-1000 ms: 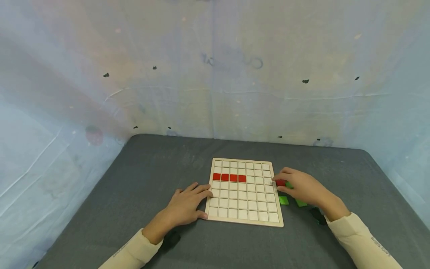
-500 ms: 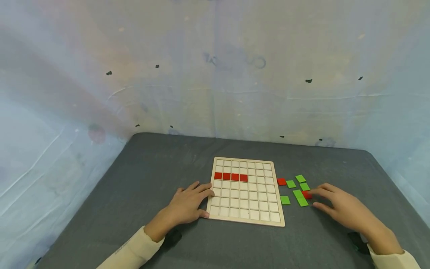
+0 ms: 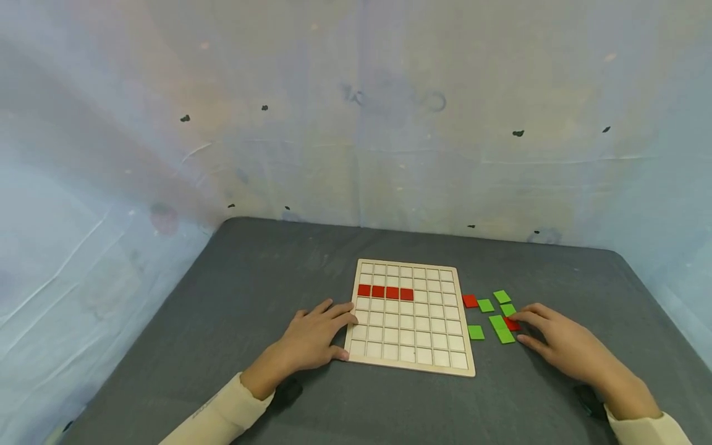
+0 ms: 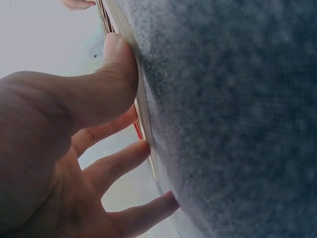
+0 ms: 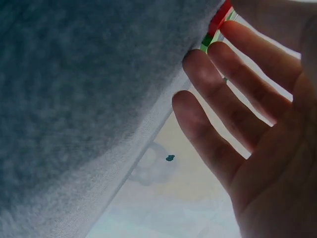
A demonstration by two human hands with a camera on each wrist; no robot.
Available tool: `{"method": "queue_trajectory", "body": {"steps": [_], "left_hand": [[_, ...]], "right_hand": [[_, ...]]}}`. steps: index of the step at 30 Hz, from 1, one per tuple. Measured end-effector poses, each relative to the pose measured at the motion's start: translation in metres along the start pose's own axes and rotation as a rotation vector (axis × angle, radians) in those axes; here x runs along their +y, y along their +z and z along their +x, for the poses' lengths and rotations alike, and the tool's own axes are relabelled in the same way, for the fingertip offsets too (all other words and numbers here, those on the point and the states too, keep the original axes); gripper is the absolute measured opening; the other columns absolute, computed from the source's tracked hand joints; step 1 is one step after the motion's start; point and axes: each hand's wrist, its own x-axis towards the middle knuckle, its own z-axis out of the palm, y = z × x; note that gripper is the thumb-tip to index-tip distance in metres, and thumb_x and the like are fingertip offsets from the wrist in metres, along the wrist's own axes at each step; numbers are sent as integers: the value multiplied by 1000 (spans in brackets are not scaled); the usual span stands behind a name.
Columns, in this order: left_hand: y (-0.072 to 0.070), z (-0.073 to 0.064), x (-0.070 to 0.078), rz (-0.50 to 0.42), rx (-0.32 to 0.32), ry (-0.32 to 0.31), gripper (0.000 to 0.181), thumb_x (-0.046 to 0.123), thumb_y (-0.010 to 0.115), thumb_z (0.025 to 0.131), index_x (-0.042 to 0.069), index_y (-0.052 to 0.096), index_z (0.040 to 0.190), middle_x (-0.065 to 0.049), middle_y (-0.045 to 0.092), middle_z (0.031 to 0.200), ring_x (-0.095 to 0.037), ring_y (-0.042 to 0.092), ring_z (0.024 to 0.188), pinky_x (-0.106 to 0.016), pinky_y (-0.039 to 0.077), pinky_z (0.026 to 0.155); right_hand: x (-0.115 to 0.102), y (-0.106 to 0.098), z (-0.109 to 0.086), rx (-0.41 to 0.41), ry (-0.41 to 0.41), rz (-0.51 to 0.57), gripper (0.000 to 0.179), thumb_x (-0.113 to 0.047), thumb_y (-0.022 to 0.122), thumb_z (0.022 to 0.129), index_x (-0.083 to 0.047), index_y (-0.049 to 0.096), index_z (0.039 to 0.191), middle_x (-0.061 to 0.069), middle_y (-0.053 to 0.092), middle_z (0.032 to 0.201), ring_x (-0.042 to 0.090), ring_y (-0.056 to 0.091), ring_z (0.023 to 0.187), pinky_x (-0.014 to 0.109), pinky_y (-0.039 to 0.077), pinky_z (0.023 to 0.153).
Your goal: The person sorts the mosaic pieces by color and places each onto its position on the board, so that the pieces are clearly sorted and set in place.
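A pale wooden grid board lies on the grey table. Four-sided red tiles fill part of one row near its far end. My left hand rests along the board's left edge, fingers spread and thumb at the near corner; the left wrist view has the thumb on the wooden rim. To the right of the board, my right hand has its fingertips at a loose red tile, which also shows in the right wrist view as a red tile. Its fingers are extended and lifted nothing.
Several loose green tiles lie between the board and my right hand. Another red tile sits beside the board's right edge. Behind the table hangs a pale, creased sheet, which also rises on both sides.
My right hand has moved right and nearer, from a red tile beside the board to another red tile among the green ones. The left hand stays at the board's edge.
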Motion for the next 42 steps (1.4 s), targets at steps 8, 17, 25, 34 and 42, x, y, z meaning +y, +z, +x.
{"method": "queue_trajectory", "body": {"steps": [8,17,25,34,42], "left_hand": [[-1,0,0,-6,-3,-9,58,44,77,82,28,60,135,3,40,159,-39,34,148,-72,35,102],[1,1,-1,-5,3,-13,58,43,78,81,29,60,135,3,40,158,-39,34,148,-73,35,102],[1,0,0,-12,-10,-14,58,44,77,82,29,59,134,3,40,159,-39,33,148,-73,34,103],[1,0,0,-15,-13,-14,58,43,77,82,28,59,135,3,39,159,-39,33,148,-74,34,103],[0,0,0,-17,-2,-10,58,43,78,82,27,59,134,2,40,159,-41,33,148,-75,33,103]], "right_hand": [[-1,1,0,13,7,-10,31,-27,78,85,-17,71,113,3,67,112,23,68,97,46,57,78],[-3,1,2,-13,35,10,27,-32,78,85,-21,70,108,-1,68,107,22,68,96,47,56,78],[-2,4,2,-63,71,16,30,-37,78,84,-21,69,107,-4,67,104,18,65,93,46,55,76],[-2,4,1,-63,77,11,31,-40,78,83,-21,69,106,-4,67,103,19,66,91,47,55,74],[-5,3,2,-53,92,10,37,-48,77,82,-21,69,106,-2,67,103,20,66,91,48,55,73]]}}
